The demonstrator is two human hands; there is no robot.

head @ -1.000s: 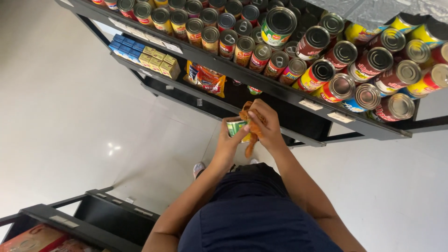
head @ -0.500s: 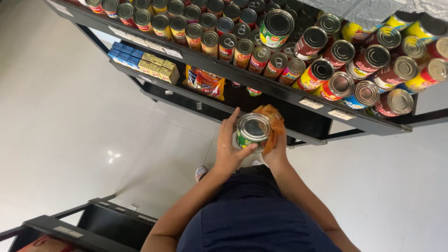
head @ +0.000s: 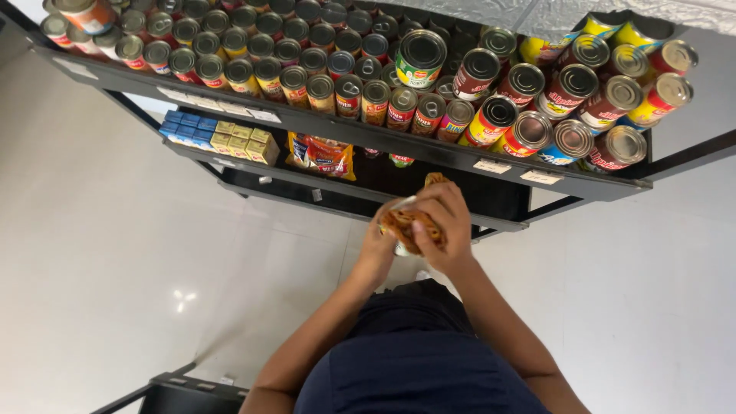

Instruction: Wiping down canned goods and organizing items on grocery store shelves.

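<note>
Black shelf (head: 399, 146), red-labelled cans (head: 491, 123), blue boxes (head: 188, 126)

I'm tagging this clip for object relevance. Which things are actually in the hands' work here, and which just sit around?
In hand:
- tin can, held by the left hand
- orange cloth, pressed on the can by the right hand

Just sitting:
- shelved cans
- blue and yellow boxes
- snack bags
- black shelf rack

two bare hands (head: 429, 226), one orange cloth (head: 410, 228), one tin can (head: 399, 247) between them, dozens of labelled cans (head: 387, 103) on one black metal shelf (head: 429, 153).
</note>
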